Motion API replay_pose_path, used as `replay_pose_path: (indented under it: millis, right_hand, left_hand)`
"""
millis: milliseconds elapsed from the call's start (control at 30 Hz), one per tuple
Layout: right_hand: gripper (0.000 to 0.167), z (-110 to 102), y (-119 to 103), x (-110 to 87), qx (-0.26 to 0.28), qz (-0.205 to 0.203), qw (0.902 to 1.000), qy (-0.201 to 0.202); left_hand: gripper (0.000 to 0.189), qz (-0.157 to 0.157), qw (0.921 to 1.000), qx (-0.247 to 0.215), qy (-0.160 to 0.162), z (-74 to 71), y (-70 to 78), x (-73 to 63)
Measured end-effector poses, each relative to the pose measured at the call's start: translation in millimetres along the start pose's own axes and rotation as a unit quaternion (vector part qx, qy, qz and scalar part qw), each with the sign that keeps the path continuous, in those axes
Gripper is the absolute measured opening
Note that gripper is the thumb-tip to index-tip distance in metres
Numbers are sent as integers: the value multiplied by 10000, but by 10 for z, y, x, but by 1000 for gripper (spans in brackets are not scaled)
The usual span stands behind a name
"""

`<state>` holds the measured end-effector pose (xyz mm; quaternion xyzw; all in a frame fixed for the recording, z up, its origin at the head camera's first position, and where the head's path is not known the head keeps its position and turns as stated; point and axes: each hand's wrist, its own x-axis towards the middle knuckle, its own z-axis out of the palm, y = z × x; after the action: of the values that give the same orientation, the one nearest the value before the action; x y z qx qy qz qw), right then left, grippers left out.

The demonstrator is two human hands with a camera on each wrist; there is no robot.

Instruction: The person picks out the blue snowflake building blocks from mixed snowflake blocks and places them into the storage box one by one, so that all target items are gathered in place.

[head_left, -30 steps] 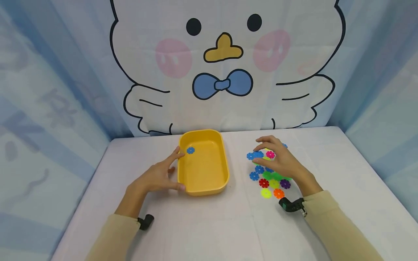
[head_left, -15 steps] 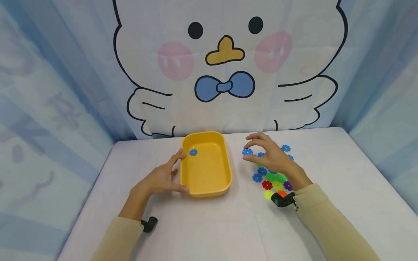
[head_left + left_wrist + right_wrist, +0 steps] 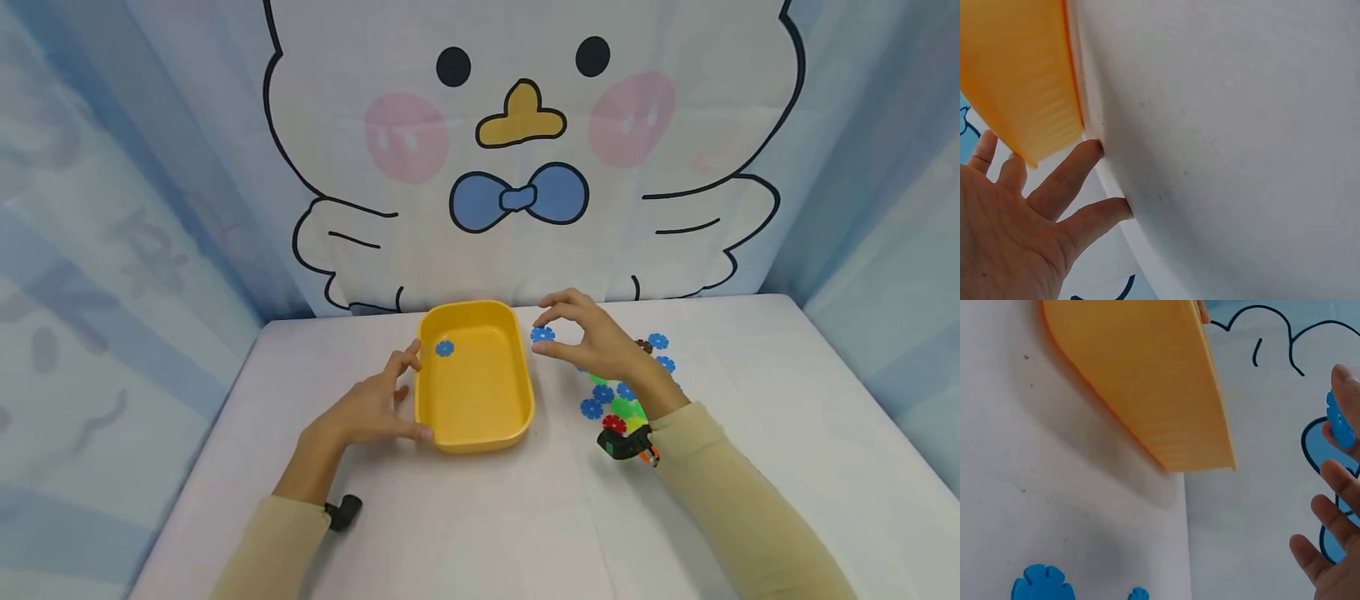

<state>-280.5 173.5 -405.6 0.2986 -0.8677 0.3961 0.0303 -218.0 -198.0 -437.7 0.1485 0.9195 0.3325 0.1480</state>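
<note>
Backdrop (image 3: pixel 517 258): white cloth across far side, cartoon print w/ yellow beak (image 3: pixel 522 125) & blue bow tie (image 3: pixel 519 198).
Curtains (image 3: pixel 135 275): pale blue/white, L & R sides.
Table (image 3: pixel 510 517): white cloth top; few dark specks (image 3: pixel 1025 356) near tray, per R wrist view.
Sleeves (image 3: pixel 742 492): beige, both arms, in from near side.
Tray (image 3: pixel 480 400): yellow, rounded corners, approx mid-table toward far edge, L of pile. 1 blue pc inside.
L hand (image 3: pixel 375 408): fingers spread, relaxed, tips touching tray's L side; thumb at near L corner.
R hand (image 3: pixel 592 337): pinching 1 blue pc btwn thumb & index, other fingers spread. Over table, R of tray. Hand & wrist block view of part of pile.
Pile (image 3: pixel 621 407): flower-shaped pcs on table, R side, some overlapping; blue, green, red, brown visible.
Wrist cams (image 3: pixel 345 512): blk, 1 per wrist; R one in front of pile's near end, hiding most of an orange pc (image 3: pixel 647 457).
Held pc (image 3: pixel 542 333): bright blue, thin, flat, notched petal edge. Off table, near tray's far R corner, apart from it. Nearly edge-on in R wrist view.
Tray pc (image 3: pixel 444 348): same blue, same flower shape, toward tray's far L corner, near L hand's fingertips.
</note>
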Motion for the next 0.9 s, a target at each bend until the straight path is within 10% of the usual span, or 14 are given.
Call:
replay_pose_path:
  millis: [900]
  right_hand:
    - [29, 324, -187, 486, 514, -137, 9980, -356]
  left_hand:
    - [98, 236, 9990, -296, -247, -77, -32, 20]
